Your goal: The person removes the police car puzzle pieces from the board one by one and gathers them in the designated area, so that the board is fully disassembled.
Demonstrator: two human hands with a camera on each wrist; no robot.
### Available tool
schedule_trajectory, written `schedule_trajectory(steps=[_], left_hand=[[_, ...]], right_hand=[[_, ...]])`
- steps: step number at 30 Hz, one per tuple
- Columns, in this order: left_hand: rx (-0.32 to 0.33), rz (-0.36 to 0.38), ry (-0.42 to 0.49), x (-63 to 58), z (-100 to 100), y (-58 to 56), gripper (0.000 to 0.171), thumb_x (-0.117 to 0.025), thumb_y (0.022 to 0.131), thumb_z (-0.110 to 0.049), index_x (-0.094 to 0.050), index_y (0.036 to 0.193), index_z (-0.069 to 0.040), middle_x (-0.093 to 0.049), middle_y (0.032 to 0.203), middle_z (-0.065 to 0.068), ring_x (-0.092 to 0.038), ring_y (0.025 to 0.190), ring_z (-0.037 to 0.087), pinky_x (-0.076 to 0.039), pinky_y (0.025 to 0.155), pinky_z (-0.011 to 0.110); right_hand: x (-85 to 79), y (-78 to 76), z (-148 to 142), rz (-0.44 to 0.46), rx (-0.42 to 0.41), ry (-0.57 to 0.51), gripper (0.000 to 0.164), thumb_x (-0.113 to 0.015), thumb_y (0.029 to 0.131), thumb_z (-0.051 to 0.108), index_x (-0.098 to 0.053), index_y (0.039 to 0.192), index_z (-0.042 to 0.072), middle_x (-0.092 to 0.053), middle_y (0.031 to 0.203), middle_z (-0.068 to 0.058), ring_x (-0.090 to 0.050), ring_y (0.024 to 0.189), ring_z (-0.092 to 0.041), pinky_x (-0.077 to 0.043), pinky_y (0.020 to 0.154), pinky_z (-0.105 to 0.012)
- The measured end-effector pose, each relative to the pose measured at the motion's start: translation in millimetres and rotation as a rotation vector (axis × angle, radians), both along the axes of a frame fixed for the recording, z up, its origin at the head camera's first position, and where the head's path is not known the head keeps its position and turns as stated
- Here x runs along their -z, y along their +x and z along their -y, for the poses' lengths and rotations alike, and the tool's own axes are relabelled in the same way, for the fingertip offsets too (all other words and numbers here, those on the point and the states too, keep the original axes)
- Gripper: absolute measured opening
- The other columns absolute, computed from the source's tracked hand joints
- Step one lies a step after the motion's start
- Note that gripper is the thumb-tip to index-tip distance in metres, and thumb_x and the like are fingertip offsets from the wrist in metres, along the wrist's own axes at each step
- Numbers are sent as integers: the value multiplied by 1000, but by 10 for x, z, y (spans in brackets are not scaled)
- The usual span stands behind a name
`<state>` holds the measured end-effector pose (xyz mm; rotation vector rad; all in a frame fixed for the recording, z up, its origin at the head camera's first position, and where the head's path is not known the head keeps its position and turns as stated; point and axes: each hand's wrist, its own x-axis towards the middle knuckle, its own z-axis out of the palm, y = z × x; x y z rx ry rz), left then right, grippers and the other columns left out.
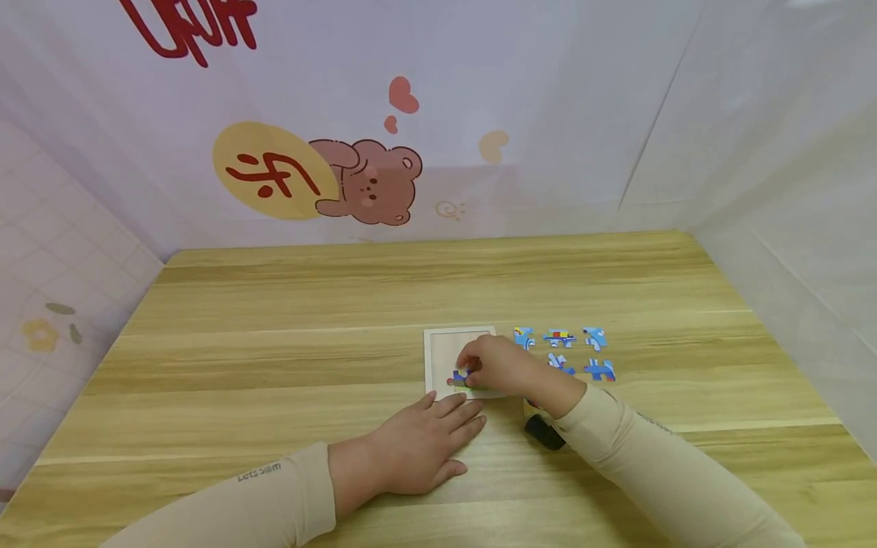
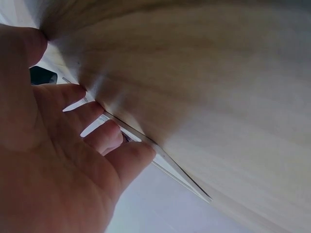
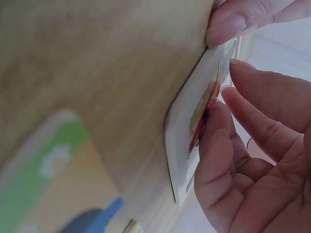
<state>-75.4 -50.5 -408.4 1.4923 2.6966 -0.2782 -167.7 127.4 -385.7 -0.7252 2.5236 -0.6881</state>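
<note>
A shallow square puzzle tray with a pale rim lies on the table, and a colourful jigsaw piece is in its lower part. My right hand is over the tray, its thumb and curled fingers pinching at the piece; the fingers partly cover it. In the right wrist view, red and green printed pieces show inside the tray under those fingertips. Palm down, my left hand rests on the table with spread fingers, its fingertips at the tray's near edge.
Several loose blue jigsaw pieces lie in two rows right of the tray. Beneath my right wrist is a dark object. A printed green and orange board lies near the tray. A white curtain stands behind the wooden table.
</note>
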Motion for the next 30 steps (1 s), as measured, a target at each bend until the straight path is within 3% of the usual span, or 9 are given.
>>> schedule_trajectory(steps=[21,30], left_hand=[[3,6,26,14,4,-5,59,-41,99,-49,-39,148,-16,-32,156,3,-35,139,22,-42,103,43],[-4,25,17,-2,10,-2,59,-40,100,-49,-38,149,-16,-31,156,3,-35,139,22,-41,103,43]], right_hand=[[2,-11,-9,48,5,-44,10,-72,83,2,-68,90,8,-58,80,0,-52,75,-13,-46,69,-27],[19,-37,-49,148,33,-121,5,-67,88,4,-66,91,8,-56,78,0,-50,72,-14,-43,65,-27]])
